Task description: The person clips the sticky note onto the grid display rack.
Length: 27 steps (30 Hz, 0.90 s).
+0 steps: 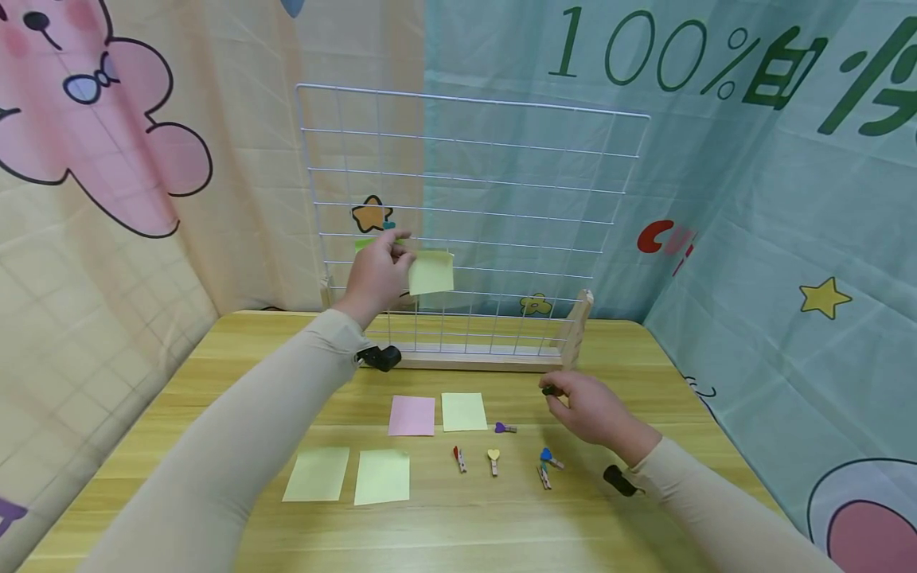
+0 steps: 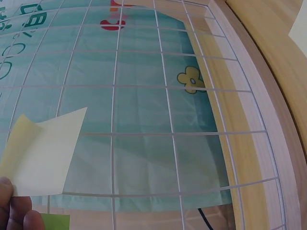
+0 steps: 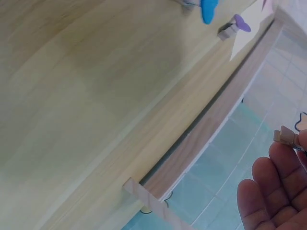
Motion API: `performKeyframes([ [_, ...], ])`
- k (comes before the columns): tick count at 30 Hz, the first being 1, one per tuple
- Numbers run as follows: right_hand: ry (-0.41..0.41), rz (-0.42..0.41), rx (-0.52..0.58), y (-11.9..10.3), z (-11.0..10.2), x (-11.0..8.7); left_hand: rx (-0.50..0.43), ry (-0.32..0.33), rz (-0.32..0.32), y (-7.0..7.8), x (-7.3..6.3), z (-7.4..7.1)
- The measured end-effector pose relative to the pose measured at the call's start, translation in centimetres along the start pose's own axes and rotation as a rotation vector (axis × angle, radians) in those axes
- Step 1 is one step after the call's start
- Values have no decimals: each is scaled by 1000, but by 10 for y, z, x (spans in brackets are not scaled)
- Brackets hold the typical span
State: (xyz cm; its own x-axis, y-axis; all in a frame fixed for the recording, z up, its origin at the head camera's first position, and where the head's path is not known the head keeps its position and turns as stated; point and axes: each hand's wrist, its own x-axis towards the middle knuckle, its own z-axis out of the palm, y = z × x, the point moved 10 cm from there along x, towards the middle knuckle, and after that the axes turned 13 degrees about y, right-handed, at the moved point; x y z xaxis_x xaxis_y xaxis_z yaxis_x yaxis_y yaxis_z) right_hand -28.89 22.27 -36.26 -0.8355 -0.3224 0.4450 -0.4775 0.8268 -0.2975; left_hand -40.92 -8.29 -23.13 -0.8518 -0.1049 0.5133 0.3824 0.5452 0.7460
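My left hand [image 1: 378,272] pinches a pale yellow sticky note [image 1: 433,273] by its left edge, up against the white wire grid [image 1: 473,143]. In the left wrist view, the note's upper left corner curls. A green note [image 2: 56,222] lies at the grid by the left fingers, partly hidden by the hand. Above the table's right side, my right hand [image 1: 595,410] pinches a small wooden clothespin [image 3: 286,136] between thumb and index finger. Nearest to it on the table is a clothespin with a purple heart [image 1: 505,428].
The grid stands in a wooden base [image 1: 473,363] at the table's back. In front lie a pink note [image 1: 411,416] and several yellow notes [image 1: 383,477]. Clothespins with red [image 1: 459,459], yellow [image 1: 493,461] and blue [image 1: 550,458] tops lie to their right. Printed curtains [image 1: 752,239] surround the table.
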Motion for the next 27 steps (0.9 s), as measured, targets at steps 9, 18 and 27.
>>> performKeyframes([
  [9,36,-14,19,-13,-5,4,7,37,8,1,5,-1],
  [18,75,-42,58,-27,-9,10,-8,89,-8,-3,11,-1],
  [27,72,-11,112,-30,-9,16,-10,117,-42,-8,11,-3],
])
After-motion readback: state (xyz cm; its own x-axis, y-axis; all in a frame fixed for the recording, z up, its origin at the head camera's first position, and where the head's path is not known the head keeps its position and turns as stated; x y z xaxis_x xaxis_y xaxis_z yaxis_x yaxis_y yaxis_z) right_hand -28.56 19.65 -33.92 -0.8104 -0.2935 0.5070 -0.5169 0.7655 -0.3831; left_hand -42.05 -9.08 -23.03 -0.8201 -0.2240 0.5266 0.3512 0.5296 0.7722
